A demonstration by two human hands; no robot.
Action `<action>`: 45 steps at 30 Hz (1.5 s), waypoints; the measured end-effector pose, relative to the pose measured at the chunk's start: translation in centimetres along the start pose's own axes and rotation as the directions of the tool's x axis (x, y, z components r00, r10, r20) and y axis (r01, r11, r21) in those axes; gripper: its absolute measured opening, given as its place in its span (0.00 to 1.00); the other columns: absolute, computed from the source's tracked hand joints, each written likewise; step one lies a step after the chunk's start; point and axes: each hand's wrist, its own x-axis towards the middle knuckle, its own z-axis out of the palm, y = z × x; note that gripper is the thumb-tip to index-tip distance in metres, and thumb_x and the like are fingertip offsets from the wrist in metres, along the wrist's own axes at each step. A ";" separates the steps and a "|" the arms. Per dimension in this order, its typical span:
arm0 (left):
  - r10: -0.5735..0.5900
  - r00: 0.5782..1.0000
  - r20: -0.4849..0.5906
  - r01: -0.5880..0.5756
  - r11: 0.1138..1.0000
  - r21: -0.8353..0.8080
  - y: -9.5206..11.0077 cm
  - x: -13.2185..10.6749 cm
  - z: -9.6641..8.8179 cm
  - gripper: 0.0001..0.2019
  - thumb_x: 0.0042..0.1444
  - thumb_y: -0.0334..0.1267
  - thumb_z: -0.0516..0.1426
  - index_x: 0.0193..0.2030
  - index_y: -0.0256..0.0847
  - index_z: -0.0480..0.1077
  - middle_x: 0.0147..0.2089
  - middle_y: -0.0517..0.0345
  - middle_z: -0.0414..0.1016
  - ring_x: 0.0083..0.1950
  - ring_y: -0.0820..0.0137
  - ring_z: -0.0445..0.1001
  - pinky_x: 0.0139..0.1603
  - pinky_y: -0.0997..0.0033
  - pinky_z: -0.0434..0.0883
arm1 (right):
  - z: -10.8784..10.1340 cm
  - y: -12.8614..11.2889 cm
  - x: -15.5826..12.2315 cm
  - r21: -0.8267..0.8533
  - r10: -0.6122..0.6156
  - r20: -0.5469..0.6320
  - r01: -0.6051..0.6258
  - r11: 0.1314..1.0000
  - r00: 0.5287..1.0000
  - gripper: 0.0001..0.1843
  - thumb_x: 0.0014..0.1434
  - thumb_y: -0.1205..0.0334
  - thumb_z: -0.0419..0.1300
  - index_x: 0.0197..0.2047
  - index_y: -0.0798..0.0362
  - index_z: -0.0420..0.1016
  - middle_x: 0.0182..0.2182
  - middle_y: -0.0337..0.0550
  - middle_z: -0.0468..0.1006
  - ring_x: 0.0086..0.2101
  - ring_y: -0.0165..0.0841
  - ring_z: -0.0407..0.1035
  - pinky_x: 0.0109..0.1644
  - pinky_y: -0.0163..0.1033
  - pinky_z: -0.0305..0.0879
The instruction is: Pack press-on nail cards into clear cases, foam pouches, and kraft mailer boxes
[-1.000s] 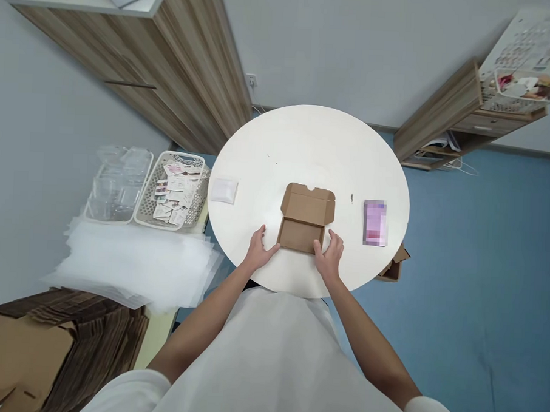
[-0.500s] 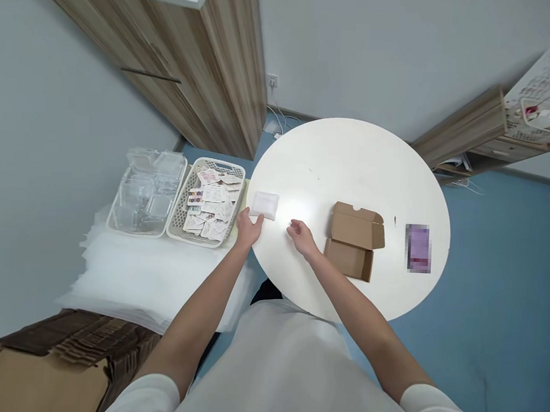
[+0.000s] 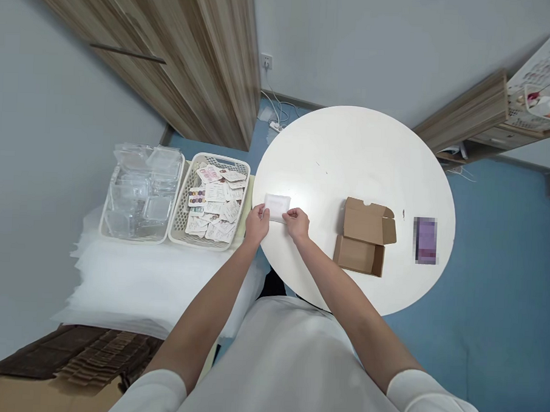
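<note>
A small flat white packet (image 3: 277,205), seemingly wrapped in foam sheet, lies at the left side of the round white table (image 3: 350,154). My left hand (image 3: 258,222) is closed on the packet's left edge, thumb and fingers together. At its lower right corner my right hand (image 3: 297,223) pinches the edge between thumb and fingers. What is inside the wrapping does not show clearly. To the right of my hands stands an open brown cardboard box (image 3: 359,255), its lid (image 3: 368,221) folded back away from me.
Left of the table are a white basket of printed cards (image 3: 178,220) and another basket of clear plastic cases (image 3: 141,194). White foam sheets (image 3: 162,280) are stacked in front of them, with folded cardboard (image 3: 90,359) nearer me. A blurred purple item (image 3: 426,240) lies at the table's right.
My right hand has moved left to the packet and closed on its corner. My left hand has closed on the left edge. The whole view has shifted slightly.
</note>
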 end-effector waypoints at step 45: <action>0.358 0.861 0.362 -0.469 0.834 0.290 9.3 -17.3 14.9 0.16 0.50 0.35 0.52 0.47 0.37 0.64 0.50 0.45 0.65 0.53 0.62 0.63 0.51 0.64 0.61 | -25.4 13.8 -5.5 -0.303 -0.444 0.081 0.446 0.842 0.892 0.13 0.52 0.66 0.50 0.42 0.52 0.68 0.43 0.47 0.70 0.43 0.35 0.64 0.47 0.40 0.60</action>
